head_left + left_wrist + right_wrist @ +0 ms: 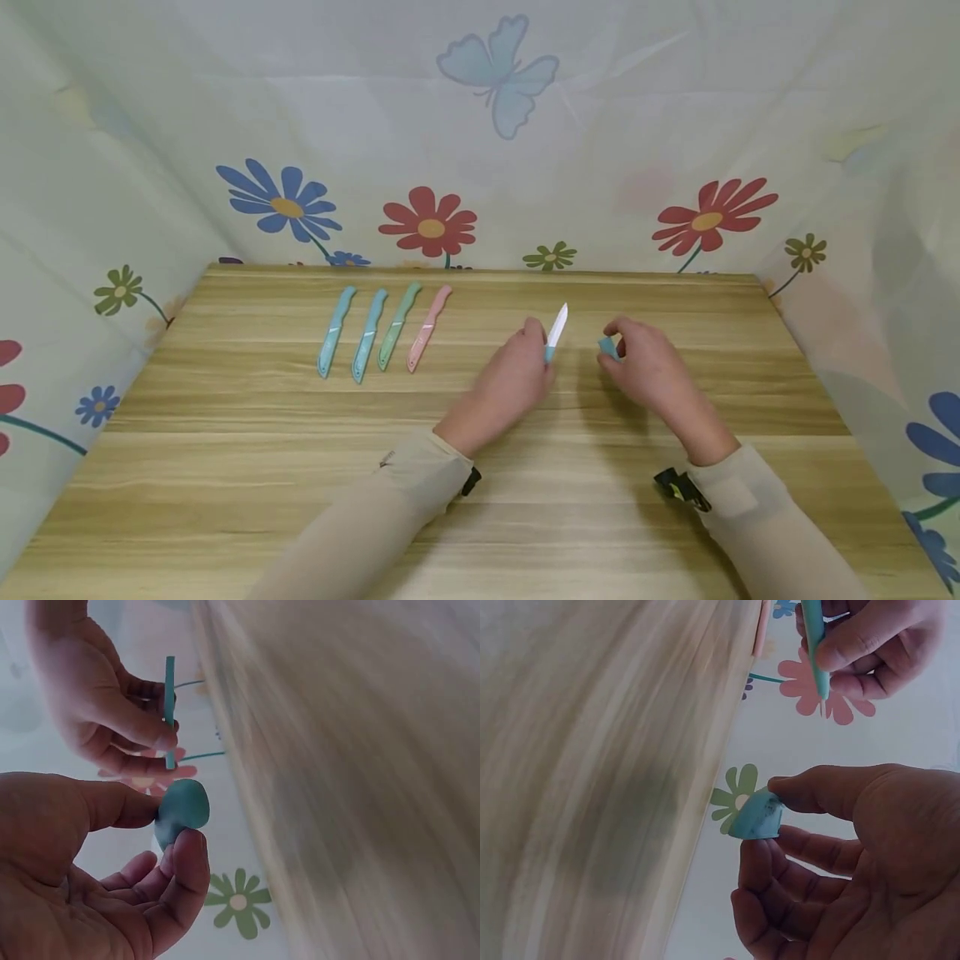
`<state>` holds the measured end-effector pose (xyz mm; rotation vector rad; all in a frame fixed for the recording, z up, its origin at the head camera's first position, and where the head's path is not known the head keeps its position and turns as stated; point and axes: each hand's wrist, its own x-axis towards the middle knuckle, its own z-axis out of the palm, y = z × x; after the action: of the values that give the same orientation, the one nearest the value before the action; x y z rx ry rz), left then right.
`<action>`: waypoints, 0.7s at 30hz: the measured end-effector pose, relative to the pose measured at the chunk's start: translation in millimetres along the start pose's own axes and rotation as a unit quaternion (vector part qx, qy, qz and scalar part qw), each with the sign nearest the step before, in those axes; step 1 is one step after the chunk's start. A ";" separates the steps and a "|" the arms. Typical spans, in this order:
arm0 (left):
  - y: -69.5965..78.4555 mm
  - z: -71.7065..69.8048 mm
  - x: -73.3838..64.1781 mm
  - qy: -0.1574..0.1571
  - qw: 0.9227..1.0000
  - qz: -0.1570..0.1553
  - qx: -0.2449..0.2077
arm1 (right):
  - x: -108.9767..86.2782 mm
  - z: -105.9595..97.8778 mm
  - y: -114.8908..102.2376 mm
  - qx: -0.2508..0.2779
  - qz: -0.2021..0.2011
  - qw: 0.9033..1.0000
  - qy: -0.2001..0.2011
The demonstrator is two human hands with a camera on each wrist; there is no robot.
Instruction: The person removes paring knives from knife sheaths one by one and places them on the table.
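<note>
While clamping blue-handled, bare-bladed knife in left grip, pinches light-blue sheath in right grip; in right wrist view only, shows dark markings on sheath.

- Head view is running evenly lit, moderately bright; light is apparently coming from above.
- Wood-grain tabletop is catching pale sheen, lower middle.
- Soft shadows are falling on it beneath the right hand and beige right sleeve, toward picture left.
- Knife blade is glinting near-white, detail washing out.
- Both wrist views are running dimmer, greyer; near hands are darkening against the paler floral curtain.
- Tabletop is smearing into streaks there, a blurry dark patch showing.
- Marks on the blue sheath are looking fuzzy, right wrist.
</note>
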<state>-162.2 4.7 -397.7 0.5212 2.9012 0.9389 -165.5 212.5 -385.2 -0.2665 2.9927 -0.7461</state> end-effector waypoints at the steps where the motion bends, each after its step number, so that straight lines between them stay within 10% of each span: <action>1: 1.8 2.6 1.0 -0.002 1.000 -0.003 -0.001 | 0.0 -0.4 0.1 0.002 0.006 1.000 -0.006; 21: 32.7 49.4 20.3 -0.081 0.993 -0.082 -0.006 | -0.4 10.5 3.4 0.006 0.075 0.993 -0.086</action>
<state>-164.2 63.9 -417.9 0.3356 2.7427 0.8496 -164.7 210.7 -396.0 -0.0974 2.8077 -0.6890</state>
